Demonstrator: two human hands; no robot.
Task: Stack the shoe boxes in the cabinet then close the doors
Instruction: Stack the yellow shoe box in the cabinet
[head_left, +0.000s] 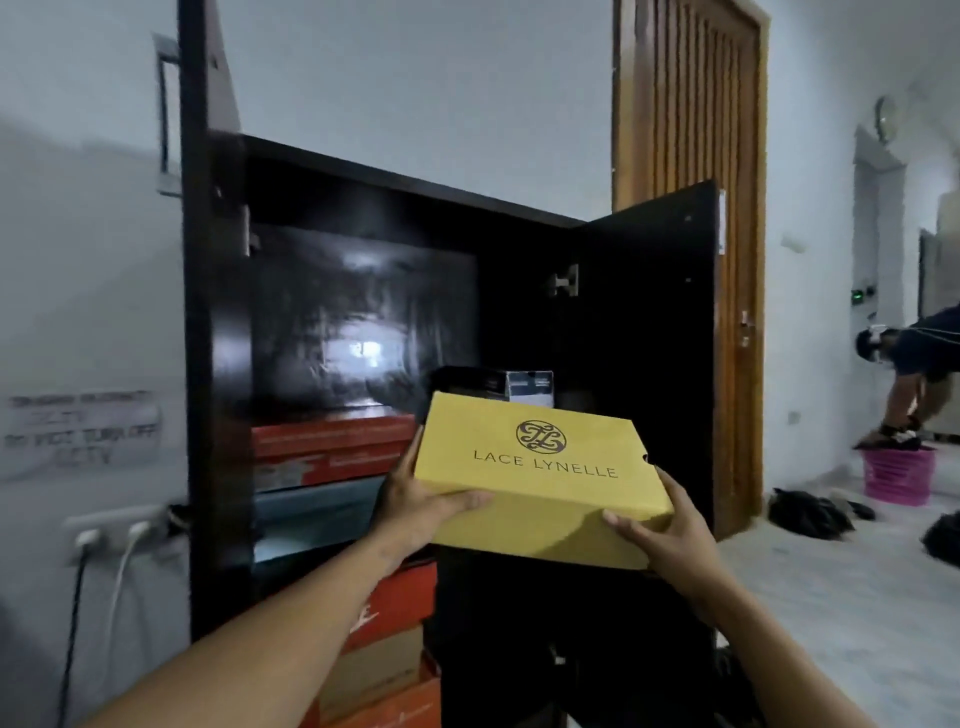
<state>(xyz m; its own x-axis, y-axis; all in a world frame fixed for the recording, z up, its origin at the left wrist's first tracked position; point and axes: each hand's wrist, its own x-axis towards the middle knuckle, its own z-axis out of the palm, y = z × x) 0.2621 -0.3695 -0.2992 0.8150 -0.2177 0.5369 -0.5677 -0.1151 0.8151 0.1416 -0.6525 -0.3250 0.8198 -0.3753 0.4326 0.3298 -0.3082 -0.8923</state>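
Note:
A yellow shoe box (540, 467) marked "LACE LYNELLE" is held level in front of the open black cabinet (343, 218). My left hand (421, 499) grips its left side, and my right hand (660, 530) grips its near right corner. Inside the cabinet a pile of shoe boxes rises on the left: orange boxes (332, 441) on top, a pale blue box (317, 514) under them, more orange and brown boxes (389, 649) lower down. A black box with a white label (498, 384) sits behind the yellow one. Both cabinet doors stand open, the right door (654, 332) swung outward.
A slatted wooden door (691, 130) stands behind the cabinet. Wall sockets with plugged cables (114, 535) are at the left. On the right another person (914, 374) bends over a pink basket (896, 475), with dark items (810, 512) scattered on the floor.

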